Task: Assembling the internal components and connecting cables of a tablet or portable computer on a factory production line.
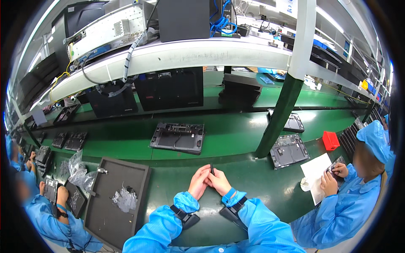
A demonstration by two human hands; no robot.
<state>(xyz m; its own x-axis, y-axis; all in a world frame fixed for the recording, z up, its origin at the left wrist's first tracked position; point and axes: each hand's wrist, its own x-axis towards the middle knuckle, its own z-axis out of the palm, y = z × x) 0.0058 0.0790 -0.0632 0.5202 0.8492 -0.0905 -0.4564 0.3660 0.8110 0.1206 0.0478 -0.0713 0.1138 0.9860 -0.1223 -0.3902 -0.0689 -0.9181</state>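
Observation:
My left hand (197,184) and my right hand (220,183) meet over the green bench (177,168), fingers curled and touching. Out of the right hand's grip sticks the tip of a slim black stick-like thing (212,169); the rest of it is hidden by the fingers. Whatever the left fingers pinch, if anything, is too small or covered to name. Beyond the hands lies an opened laptop base (177,138) with its circuit board showing. Left of my arms is a dark shallow tray (112,175) bearing a heap of thin grey pieces (125,199).
Other laptop bases (290,152) lie at the right, near a slanting green post (276,116) and a red box (330,140). A shelf edge (177,52) crosses above. Co-workers in blue sit at both sides; the right one's hands (329,183) are over white paper (311,172).

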